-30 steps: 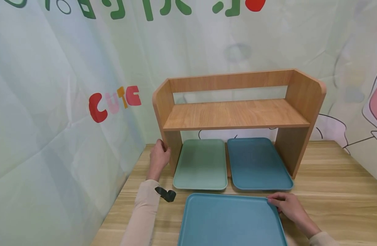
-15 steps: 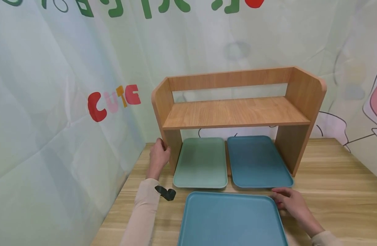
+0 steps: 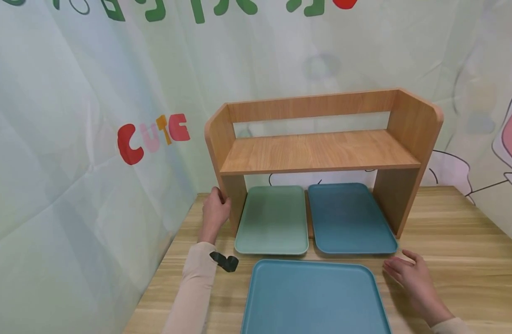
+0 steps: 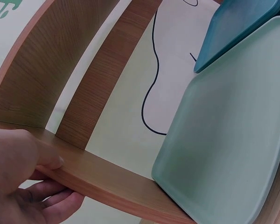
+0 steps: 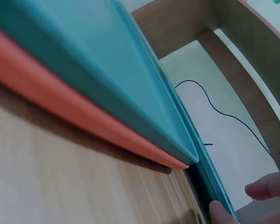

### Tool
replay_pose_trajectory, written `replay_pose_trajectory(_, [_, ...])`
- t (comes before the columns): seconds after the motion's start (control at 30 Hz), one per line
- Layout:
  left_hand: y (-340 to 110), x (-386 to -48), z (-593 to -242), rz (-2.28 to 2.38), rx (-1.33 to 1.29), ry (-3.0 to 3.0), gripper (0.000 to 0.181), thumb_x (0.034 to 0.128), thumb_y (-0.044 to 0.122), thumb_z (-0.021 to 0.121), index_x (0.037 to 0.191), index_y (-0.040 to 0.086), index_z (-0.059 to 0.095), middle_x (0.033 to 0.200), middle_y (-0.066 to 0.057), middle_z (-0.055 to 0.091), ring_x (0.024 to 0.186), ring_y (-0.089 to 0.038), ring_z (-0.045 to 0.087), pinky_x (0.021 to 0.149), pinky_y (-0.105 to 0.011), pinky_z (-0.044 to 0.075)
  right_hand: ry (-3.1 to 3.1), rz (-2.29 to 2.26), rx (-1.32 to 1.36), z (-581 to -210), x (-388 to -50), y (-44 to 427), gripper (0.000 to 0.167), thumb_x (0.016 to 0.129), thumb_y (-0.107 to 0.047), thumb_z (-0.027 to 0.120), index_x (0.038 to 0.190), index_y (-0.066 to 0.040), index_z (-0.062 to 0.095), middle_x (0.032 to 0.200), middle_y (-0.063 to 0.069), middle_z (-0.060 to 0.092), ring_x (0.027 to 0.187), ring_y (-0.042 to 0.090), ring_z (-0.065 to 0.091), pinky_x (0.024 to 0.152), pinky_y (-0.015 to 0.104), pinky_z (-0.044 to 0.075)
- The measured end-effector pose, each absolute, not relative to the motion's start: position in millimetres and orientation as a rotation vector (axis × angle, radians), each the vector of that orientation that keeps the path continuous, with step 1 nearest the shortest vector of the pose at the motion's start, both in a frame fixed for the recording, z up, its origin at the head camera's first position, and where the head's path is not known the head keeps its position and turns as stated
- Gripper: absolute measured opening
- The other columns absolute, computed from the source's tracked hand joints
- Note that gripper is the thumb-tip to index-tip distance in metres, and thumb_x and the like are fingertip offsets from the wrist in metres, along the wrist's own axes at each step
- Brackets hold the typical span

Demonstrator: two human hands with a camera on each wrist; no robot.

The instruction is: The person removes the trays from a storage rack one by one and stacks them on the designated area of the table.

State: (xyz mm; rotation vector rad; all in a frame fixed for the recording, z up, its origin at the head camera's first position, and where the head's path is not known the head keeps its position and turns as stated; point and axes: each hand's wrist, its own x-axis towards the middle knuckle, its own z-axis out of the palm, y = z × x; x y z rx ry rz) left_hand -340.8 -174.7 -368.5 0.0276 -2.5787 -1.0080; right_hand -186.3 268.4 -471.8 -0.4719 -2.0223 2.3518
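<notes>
My left hand (image 3: pixel 215 214) grips the left side panel of a two-tier wooden shelf (image 3: pixel 322 150). In the left wrist view its thumb lies on the panel's inner face, with the fingers curled round the outside. A pale green tray (image 3: pixel 272 220) and a dark blue tray (image 3: pixel 352 218) lie side by side under the shelf board. In front of them is a larger blue tray (image 3: pixel 314 297), cut off by the lower frame edge. To its right, my right hand (image 3: pixel 416 280) hovers with loose fingers, holding nothing, close to both blue trays.
Beneath the front blue tray the right wrist view shows an orange-red tray (image 5: pixel 84 116). Everything stands on a wood-grain table (image 3: pixel 469 236). A printed fabric backdrop (image 3: pixel 93 208) hangs behind and along the left side.
My right hand has let go of the front blue tray's upper right corner and moved right, its fingers loosening. My left hand keeps its grip on the shelf.
</notes>
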Motion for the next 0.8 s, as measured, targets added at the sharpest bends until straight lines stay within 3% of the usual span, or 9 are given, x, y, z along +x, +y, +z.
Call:
replay_pose_trajectory(0.13, [-176,-340,-369,-1.01,0.03,-2.584,0.018,0.0923,0.014,0.055,0.103,0.0,0.05,0.094,-0.017,0.058,0.085,-0.029,0.058,0.069,-0.038,0.048,-1.991,2.438,-0.456,-473,-190,273,0.078,0.097,-0.003,0.043,0.145,0.008,-0.018,0.092,-0.003,0.059,0.085,0.0,0.064,0.087,0.022,0.051])
replay_pose_trajectory(0.43, [-176,-338,-369,-1.016,0.031,-2.59,0.018,0.0927,0.014,0.054,0.103,0.0,0.05,0.094,-0.017,0.058,0.086,-0.029,0.059,0.069,-0.038,0.048,-1.894,2.569,-0.426,-476,-202,279,0.078,0.097,0.0,0.038,0.143,0.007,-0.024,0.089,-0.002,0.06,0.085,0.004,0.065,0.087,0.023,0.051])
replay_pose_trajectory(0.53, [-176,-338,-368,-1.01,0.032,-2.594,0.018,0.0928,0.014,0.054,0.104,0.0,0.05,0.095,-0.018,0.058,0.086,-0.03,0.058,0.07,-0.039,0.048,-1.877,2.57,-0.434,-476,-206,280,0.078,0.096,0.002,0.038,0.143,0.007,-0.024,0.101,0.01,0.058,0.085,0.003,0.065,0.087,0.025,0.051])
replay_pose_trajectory(0.6, [-175,-338,-368,-1.012,0.038,-2.6,0.018,0.093,0.014,0.054,0.104,0.0,0.05,0.095,-0.017,0.058,0.086,-0.029,0.058,0.069,-0.038,0.048,-1.879,2.563,-0.447,-476,-209,280,0.077,0.096,0.002,0.037,0.143,0.006,-0.024,0.119,0.026,0.048,0.086,0.002,0.063,0.089,0.026,0.051])
replay_pose_trajectory(0.67, [-175,-339,-368,-1.007,0.043,-2.601,0.018,0.0931,0.015,0.054,0.103,0.001,0.05,0.094,-0.017,0.058,0.086,-0.029,0.058,0.069,-0.038,0.048,-1.895,2.546,-0.466,-475,-211,279,0.076,0.096,0.002,0.035,0.144,0.005,-0.024,0.137,0.035,0.028,0.087,0.0,0.062,0.091,0.026,0.05])
replay_pose_trajectory(0.73, [-175,-339,-368,-1.004,0.047,-2.601,0.018,0.093,0.015,0.054,0.103,0.001,0.05,0.094,-0.016,0.058,0.085,-0.029,0.058,0.068,-0.037,0.048,-1.902,2.539,-0.482,-474,-214,279,0.077,0.095,0.002,0.036,0.145,0.003,-0.024,0.149,0.034,0.007,0.087,-0.002,0.06,0.093,0.026,0.049])
replay_pose_trajectory(0.8, [-175,-338,-368,-1.0,0.043,-2.596,0.017,0.0929,0.015,0.054,0.102,0.001,0.05,0.093,-0.016,0.058,0.084,-0.028,0.058,0.067,-0.037,0.047,-1.911,2.524,-0.485,-474,-216,278,0.077,0.095,0.003,0.036,0.146,0.003,-0.022,0.151,0.033,0.002,0.087,-0.003,0.059,0.093,0.026,0.049])
